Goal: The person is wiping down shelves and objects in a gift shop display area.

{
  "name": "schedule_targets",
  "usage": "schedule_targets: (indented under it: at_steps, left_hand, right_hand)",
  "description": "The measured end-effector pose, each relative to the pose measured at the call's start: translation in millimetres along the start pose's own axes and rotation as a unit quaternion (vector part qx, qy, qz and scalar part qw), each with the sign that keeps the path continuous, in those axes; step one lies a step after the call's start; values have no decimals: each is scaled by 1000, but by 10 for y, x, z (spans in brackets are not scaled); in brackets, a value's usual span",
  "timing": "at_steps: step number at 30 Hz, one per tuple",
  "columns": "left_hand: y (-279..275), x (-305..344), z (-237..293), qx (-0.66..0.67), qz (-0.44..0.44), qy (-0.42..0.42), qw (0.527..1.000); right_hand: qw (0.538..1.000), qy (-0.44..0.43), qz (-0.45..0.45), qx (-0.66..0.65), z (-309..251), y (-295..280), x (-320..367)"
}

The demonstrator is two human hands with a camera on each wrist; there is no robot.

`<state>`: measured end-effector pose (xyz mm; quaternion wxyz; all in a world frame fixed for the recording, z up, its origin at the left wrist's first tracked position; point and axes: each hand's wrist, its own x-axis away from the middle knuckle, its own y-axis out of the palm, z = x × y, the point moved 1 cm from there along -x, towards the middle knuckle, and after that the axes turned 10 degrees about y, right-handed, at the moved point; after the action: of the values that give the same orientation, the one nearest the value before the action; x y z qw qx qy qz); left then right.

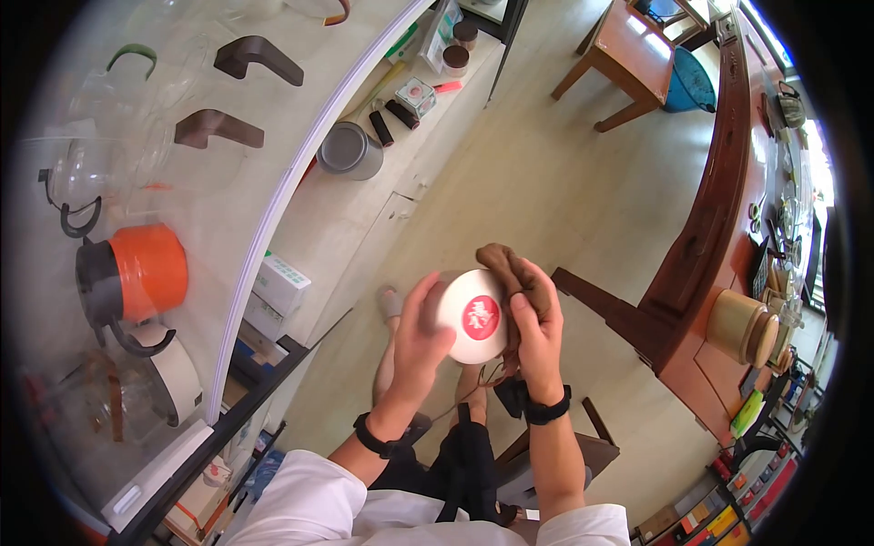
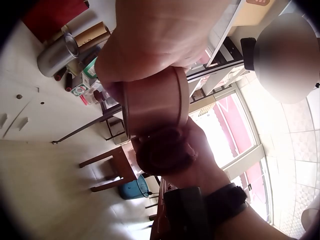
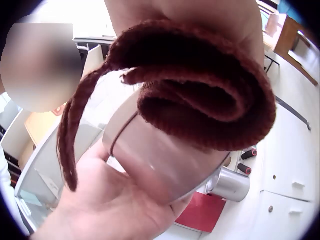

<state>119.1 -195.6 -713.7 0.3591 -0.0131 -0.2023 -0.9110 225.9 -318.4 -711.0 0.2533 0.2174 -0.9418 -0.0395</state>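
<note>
A round white canister (image 1: 464,344) with white characters in a red circle on its end face is held up in front of the body. My left hand (image 1: 421,337) grips its side, with the thumb at the edge of the face. On the opposite side my right hand (image 1: 539,341) holds a folded brown cloth (image 1: 499,259) against the canister, thumb over the cloth. The right wrist view shows the cloth (image 3: 210,117) doubled into thick layers, with a thin strip hanging down. The glossy side of the canister (image 3: 155,155) has a groove near one end.
To the left, a glass display case holds an orange and black pot (image 1: 150,271). A grey tin (image 1: 350,151) stands on the ledge beyond. Along the right runs a wooden counter (image 1: 674,337) bearing a wooden canister (image 1: 736,320). A wooden stool (image 1: 628,50) and blue bucket (image 1: 692,82) stand ahead.
</note>
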Motion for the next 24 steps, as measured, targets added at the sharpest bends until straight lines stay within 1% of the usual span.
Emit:
schedule_targets:
  at_steps: [1, 2, 3, 4, 5, 8, 11, 14, 16, 17, 19, 21, 22, 23, 24]
  left_hand:
    - [-31, 32, -16, 65, -9, 20, 998]
    - [-38, 65, -25, 68, -14, 0, 998]
    - [-41, 106, -31, 71, -20, -21, 997]
    - [-44, 151, -50, 75, -28, -44, 996]
    - [-66, 185, -127, 76, -15, -59, 995]
    - [-127, 193, -196, 162, -69, -99, 979]
    - [9, 75, -114, 182, -86, -41, 979]
    - [26, 37, -102, 147, -112, -66, 980]
    - [115, -22, -63, 183, -91, -67, 977]
    - [140, -35, -51, 200, -80, -67, 974]
    - [128, -26, -91, 215, -77, -95, 969]
    - [132, 2, -152, 248, -125, -67, 958]
    - [101, 78, -225, 233, -112, -92, 962]
    - [98, 144, -236, 218, -98, -115, 964]
    - [52, 150, -215, 213, -97, -113, 966]
  right_hand:
    - [998, 26, 7, -56, -13, 12, 23]
    - [992, 52, 15, -114, -15, 23, 46]
    - [988, 62, 15, -140, 19, 29, 61]
    - [992, 49, 17, -113, -6, 59, 95]
    - [995, 35, 19, -86, -47, 101, 131]
    - [999, 4, 30, -13, -88, 89, 167]
    - [998, -31, 48, 40, -125, 112, 180]
    - [989, -77, 74, 104, -124, 88, 192]
    - [975, -117, 90, 166, -136, 74, 198]
    - [965, -140, 85, 203, -162, 87, 221]
    - [941, -183, 73, 275, -265, 134, 299]
    - [921, -237, 54, 303, -402, 194, 261]
    - [910, -264, 45, 318, -477, 224, 228]
    - [902, -287, 25, 322, -543, 260, 207]
    - [900, -295, -19, 321, -531, 252, 246]
